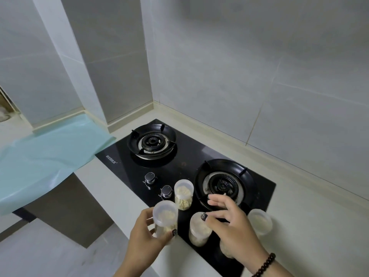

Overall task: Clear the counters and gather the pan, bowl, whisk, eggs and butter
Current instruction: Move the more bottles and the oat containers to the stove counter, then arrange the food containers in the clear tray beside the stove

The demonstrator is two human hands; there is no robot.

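Several clear plastic jars of pale dry food stand on the black gas hob [187, 156]. My left hand [147, 234] grips one jar [164, 218] and holds it tilted at the hob's front edge. My right hand [231, 222] hovers with fingers spread over a second jar [199, 229], its thumb touching that lid. A third jar [183, 194] stands upright beside the knobs. A fourth jar [259, 221] sits to the right, off the glass. Part of another jar [226, 250] shows beneath my right wrist. No pan, bowl, whisk, eggs or butter is in view.
Two burners [152, 142] [224, 184] and two knobs [149, 177] occupy the hob. A light blue sheet [46, 156] covers the counter on the left. Grey tiled walls close the corner behind. The white counter [309, 226] extends to the right.
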